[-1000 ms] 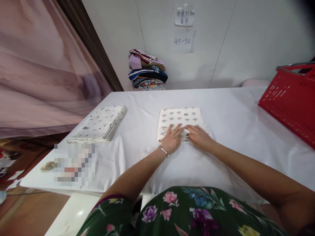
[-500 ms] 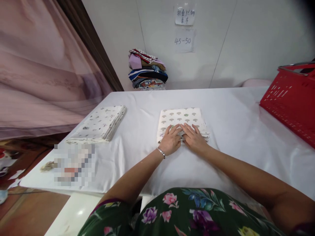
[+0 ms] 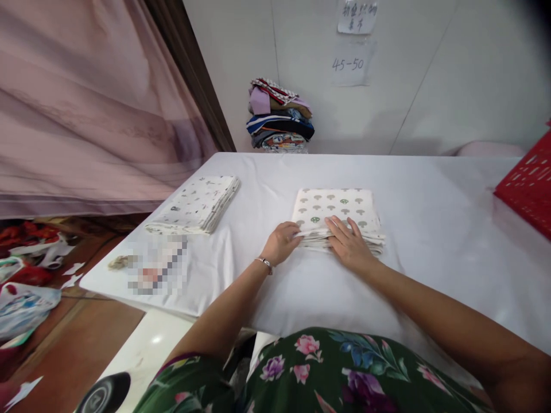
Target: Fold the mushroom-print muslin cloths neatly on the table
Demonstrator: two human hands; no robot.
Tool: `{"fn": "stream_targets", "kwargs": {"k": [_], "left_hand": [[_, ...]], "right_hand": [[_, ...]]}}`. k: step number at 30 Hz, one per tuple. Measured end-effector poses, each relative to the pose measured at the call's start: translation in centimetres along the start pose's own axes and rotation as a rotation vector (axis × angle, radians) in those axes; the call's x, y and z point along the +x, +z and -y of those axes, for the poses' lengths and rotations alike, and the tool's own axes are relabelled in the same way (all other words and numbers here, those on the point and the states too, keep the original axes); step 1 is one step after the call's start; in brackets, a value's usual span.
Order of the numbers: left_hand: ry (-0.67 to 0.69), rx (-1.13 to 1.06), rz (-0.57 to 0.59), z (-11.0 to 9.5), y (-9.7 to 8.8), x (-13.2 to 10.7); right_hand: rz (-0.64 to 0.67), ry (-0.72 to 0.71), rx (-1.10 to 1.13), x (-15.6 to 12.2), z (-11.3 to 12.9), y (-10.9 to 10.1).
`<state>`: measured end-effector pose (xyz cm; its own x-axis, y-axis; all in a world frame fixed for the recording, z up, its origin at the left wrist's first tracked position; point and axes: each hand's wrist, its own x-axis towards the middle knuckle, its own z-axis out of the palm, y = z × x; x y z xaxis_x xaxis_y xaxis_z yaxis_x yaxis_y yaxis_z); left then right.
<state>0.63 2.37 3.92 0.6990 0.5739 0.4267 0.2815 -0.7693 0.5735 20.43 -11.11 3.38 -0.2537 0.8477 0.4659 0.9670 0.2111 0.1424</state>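
A white cloth with grey and green mushroom prints (image 3: 330, 205) lies folded into a thick square in front of me, its layered edges facing my body. My left hand (image 3: 282, 242) is closed on the cloth's near left corner, pinching it between thumb and fingers. Over the near edge rests my right hand (image 3: 350, 246), its fingers on the top layer and its thumb against the front folds. Farther left, a second folded white cloth with small dark prints (image 3: 196, 203) lies by itself.
A white tablecloth (image 3: 434, 229) covers the table. A blurred-out item (image 3: 159, 267) and a beige tuft (image 3: 120, 262) lie near its left edge. A red basket (image 3: 529, 183) stands at right. A fabric pile (image 3: 279, 117) sits behind the table, beside the wall; a pink curtain (image 3: 86, 103) hangs left.
My left hand has slid left from the middle of the near edge to the cloth's corner, away from my right hand. The whole view has swung a little left.
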Motion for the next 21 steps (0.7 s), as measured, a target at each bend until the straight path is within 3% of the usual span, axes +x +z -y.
{"fn": "stream_targets", "kwargs": {"k": [7, 12, 21], "left_hand": [[-0.125, -0.234, -0.021, -0.1, 0.7, 0.4], [-0.294, -0.440, -0.092, 0.6, 0.5, 0.2], [-0.315, -0.414, -0.058, 1.7, 1.8, 0.0]], "right_hand": [[-0.024, -0.130, -0.036, 3.2, 2.1, 0.9], [-0.048, -0.158, -0.035, 4.6, 2.8, 2.0], [-0.090, -0.139, 0.122, 3.9, 3.0, 0.9]]}}
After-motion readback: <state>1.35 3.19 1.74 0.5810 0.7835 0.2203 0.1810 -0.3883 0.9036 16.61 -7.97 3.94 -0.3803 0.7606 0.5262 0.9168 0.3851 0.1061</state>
